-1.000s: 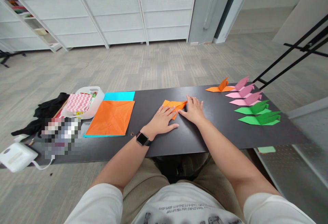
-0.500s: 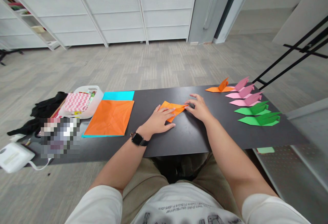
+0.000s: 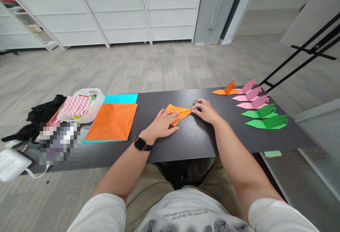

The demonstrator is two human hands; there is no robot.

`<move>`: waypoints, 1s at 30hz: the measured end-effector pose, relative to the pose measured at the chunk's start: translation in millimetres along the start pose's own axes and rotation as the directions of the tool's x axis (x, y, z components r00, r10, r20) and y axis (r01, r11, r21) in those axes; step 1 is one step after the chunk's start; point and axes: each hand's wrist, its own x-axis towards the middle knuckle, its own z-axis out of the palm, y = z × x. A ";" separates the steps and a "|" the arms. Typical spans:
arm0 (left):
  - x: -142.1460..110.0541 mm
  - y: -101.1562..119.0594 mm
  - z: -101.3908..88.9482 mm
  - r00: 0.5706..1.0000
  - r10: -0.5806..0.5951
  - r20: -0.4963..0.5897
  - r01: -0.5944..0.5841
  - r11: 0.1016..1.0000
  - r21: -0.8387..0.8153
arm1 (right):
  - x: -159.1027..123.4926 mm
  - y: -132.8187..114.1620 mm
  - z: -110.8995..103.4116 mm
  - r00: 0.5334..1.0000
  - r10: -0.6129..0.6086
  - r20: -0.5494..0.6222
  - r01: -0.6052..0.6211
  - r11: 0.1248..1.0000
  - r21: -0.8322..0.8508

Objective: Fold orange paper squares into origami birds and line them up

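Observation:
A folded piece of orange paper (image 3: 183,113) lies on the dark table, its narrow point towards the right. My left hand (image 3: 161,124) rests flat across its left part with the fingers stretched out, covering some of the paper. At the narrow tip, my right hand (image 3: 206,111) pinches the paper between thumb and fingers. A finished-looking orange paper crane (image 3: 227,89) stands at the far right, beside pink paper cranes (image 3: 251,97) and green paper cranes (image 3: 268,121).
Orange sheets (image 3: 113,122) lie over blue sheets (image 3: 122,98) left of my hands. Beyond them are a white basket (image 3: 97,108), black cloth (image 3: 46,108) and a white device with a cable (image 3: 14,164). A black metal frame (image 3: 300,53) stands past the table's right end.
My right hand has gone from spread fingers beside the paper to a pinch on its tip. The paper has turned slightly, and its tip sits lower. My left hand stays on it.

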 end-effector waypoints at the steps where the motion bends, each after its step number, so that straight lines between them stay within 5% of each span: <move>1: -0.1 0.1 -0.3 1.000 -0.001 0.004 0.001 1.000 0.001 | 0.3 0.8 -0.1 1.000 0.000 0.000 0.000 1.000 0.001; 13: -0.7 0.3 2.0 1.000 0.017 0.001 -0.017 0.999 0.031 | 1.0 -8.7 1.3 0.985 0.042 -0.168 -0.043 0.999 -0.003; 20: 0.1 -2.7 10.4 0.999 0.041 -0.021 -0.040 0.997 0.060 | -4.6 -46.0 33.0 0.995 0.009 -0.103 -0.024 0.989 -0.144; 30: -0.9 -2.0 3.3 1.000 0.016 -0.010 -0.016 1.000 0.002 | -3.1 -42.2 37.5 0.985 0.143 -0.093 -0.160 0.965 -0.209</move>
